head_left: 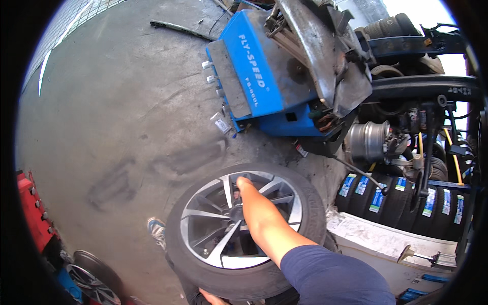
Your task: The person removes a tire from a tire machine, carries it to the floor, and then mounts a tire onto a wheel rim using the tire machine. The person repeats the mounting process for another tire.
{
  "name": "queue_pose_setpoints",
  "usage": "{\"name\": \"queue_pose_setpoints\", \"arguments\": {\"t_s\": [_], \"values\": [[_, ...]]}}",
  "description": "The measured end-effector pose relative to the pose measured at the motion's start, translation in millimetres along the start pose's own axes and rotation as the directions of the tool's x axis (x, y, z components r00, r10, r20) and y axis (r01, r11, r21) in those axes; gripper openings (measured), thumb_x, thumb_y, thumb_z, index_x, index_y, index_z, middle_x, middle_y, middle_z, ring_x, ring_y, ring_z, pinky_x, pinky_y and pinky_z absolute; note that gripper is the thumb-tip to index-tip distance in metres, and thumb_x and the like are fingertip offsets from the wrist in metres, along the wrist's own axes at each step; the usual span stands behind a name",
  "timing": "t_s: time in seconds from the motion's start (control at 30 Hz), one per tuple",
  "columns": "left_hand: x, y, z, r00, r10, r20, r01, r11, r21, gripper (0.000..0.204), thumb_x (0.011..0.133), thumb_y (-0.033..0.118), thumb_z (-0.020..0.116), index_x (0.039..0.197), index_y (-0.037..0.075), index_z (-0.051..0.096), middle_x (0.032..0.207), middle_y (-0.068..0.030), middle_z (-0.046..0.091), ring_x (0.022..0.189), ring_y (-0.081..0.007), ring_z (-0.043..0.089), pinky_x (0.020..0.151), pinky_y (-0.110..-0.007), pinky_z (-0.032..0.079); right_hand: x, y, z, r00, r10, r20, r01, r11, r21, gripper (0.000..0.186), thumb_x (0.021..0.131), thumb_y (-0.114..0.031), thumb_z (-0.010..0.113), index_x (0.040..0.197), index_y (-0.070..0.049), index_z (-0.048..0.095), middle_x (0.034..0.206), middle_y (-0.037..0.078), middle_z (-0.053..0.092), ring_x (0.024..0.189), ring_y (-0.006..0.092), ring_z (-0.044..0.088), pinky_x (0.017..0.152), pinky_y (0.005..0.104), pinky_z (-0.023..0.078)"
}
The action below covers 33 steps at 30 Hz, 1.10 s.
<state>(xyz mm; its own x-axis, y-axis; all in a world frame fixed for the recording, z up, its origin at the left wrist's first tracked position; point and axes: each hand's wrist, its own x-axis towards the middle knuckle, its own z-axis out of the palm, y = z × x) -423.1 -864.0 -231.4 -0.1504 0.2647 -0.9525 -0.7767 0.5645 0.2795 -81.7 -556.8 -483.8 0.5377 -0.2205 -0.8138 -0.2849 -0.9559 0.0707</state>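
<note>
A car wheel (223, 254), a black tyre on a silver-and-dark alloy rim, is tilted up in front of me. My right arm crosses its face from the lower right. My right hand (243, 183) reaches between two spokes near the far side of the rim, closed there with its fingers mostly hidden. Against the tyre's near edge, at the bottom of the picture, my left hand (212, 297) grips the wheel; only part of it shows. One of my shoes (157, 231) is on the floor just left of the tyre.
A blue tyre-changing machine (262, 66) stands ahead, with pedals on its left side. At right are a bare steel rim (368, 141) and several new tyres with labels (406, 203). Another alloy wheel (94, 279) lies lower left, near a red cabinet (34, 211).
</note>
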Motion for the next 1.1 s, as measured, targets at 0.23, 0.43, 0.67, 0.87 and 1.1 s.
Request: {"name": "queue_pose_setpoints", "arguments": {"t_s": [0.23,0.43,0.67,0.87,1.1], "values": [[-32,-45,20,0.945,0.244,0.217,-0.274,0.954,0.12,0.061,0.106,0.043,0.038,0.151,0.002,0.046,0.155,-0.0124,0.048,0.139,-0.0355,0.048,0.116,-0.051,0.04,13,34,-13,0.997,-0.045,0.061,0.037,0.991,0.125,0.033,0.109,-0.03,0.049,0.117,-0.001,0.062,0.088,0.02,0.074,0.069,0.0286,0.073,0.052,0.0392,0.055],[-30,-50,54,0.988,0.12,0.097,-0.134,0.979,0.155,0.063,0.105,0.045,0.037,0.151,0.002,0.045,0.155,-0.013,0.049,0.139,-0.0358,0.048,0.116,-0.051,0.04,-105,43,-66,0.962,-0.205,0.18,0.145,0.944,0.298,0.033,0.102,-0.028,0.061,0.1,0.005,0.062,0.085,0.02,0.07,0.062,0.0274,0.065,0.05,0.0377,0.051],[-69,5,131,0.981,0.089,0.171,-0.127,0.965,0.228,0.066,0.104,0.047,0.035,0.152,0.003,0.045,0.154,-0.0137,0.049,0.138,-0.0361,0.049,0.116,-0.051,0.041,-378,11,-274,0.744,-0.667,0.027,0.459,0.54,0.706,0.032,0.098,-0.032,0.069,0.092,-0.002,0.063,0.08,0.014,0.069,0.066,0.0261,0.067,0.061,0.0401,0.056],[-165,105,284,0.879,0.13,0.458,-0.281,0.918,0.28,0.068,0.104,0.049,0.033,0.152,0.003,0.044,0.154,-0.0143,0.049,0.138,-0.0364,0.049,0.116,-0.051,0.041,-567,17,-520,0.686,-0.638,-0.349,0.408,-0.06,0.911,0.076,0.101,-0.064,0.051,0.153,-0.009,0.046,0.149,0.012,0.053,0.135,0.0275,0.052,0.115,0.0441,0.039],[-273,197,558,0.614,0.133,0.778,-0.415,0.893,0.174,0.071,0.103,0.051,0.031,0.152,0.003,0.044,0.153,-0.015,0.05,0.137,-0.0367,0.049,0.116,-0.051,0.041,-502,-105,-708,0.643,-0.66,-0.39,0.286,-0.265,0.921,0.071,0.103,-0.069,0.04,0.154,-0.02,0.045,0.143,0.01,0.053,0.114,0.0232,0.06,0.079,0.0375,0.052]]}}
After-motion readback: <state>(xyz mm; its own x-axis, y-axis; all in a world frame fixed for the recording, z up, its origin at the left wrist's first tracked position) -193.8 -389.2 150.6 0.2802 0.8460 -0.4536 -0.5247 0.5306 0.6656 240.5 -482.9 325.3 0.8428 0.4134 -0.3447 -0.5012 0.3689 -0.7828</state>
